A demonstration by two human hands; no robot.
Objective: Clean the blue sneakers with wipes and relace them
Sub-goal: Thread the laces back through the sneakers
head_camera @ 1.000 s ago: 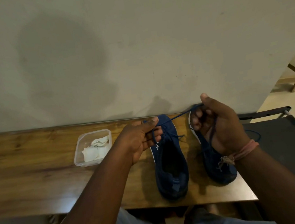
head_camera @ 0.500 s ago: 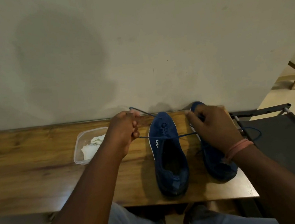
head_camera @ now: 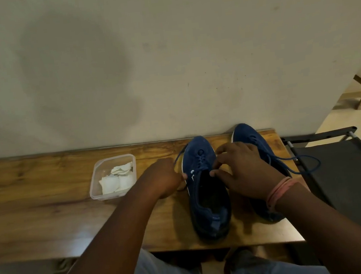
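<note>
The left blue sneaker [head_camera: 207, 192] is sitting toe to the wall on the wooden table [head_camera: 49, 219], its mate [head_camera: 252, 142] just beside it, partly hidden. The left hand [head_camera: 164, 179] is curling at the shoe's left edge, seemingly pinching the lace [head_camera: 178, 157]. The right hand [head_camera: 244, 170] is hovering over the eyelets, fingers bent; what it grips, I cannot tell. A plastic tub [head_camera: 94, 182] is holding wipes [head_camera: 117, 180] nearby.

Wooden table [head_camera: 49, 219], black chair [head_camera: 348, 174] beside it
</note>
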